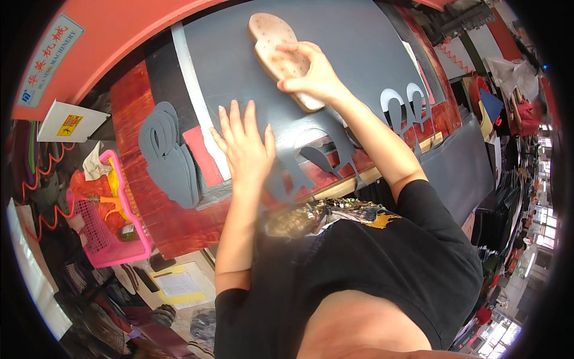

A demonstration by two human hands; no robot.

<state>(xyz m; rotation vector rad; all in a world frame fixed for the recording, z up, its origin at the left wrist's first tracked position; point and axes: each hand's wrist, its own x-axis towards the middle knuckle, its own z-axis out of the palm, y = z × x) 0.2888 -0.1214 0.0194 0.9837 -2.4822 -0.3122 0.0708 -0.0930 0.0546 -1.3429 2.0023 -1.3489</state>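
Observation:
My right hand (314, 72) grips a tan, sole-shaped cutting die (272, 33) with small dark dots on its top, thumb on the near side and fingers across it. The die lies on a smooth dark grey sheet (353, 36). Fingers spread, my left hand (244, 146) rests flat at the sheet's left part, nearer to me than the die and apart from it. Sole-shaped holes and thin loops of leftover material (293, 173) run along the sheet's near edge. To the left of my left hand is a stack of dark grey cut sole pieces (170, 161).
An orange-red machine beam (119, 42) spans the upper left. The worktable (158, 218) has a worn red surface. A pink basket (146, 239) with orange and yellow items stands at the left, beside coiled red hoses. Dark sheet material (460, 161) hangs at the right.

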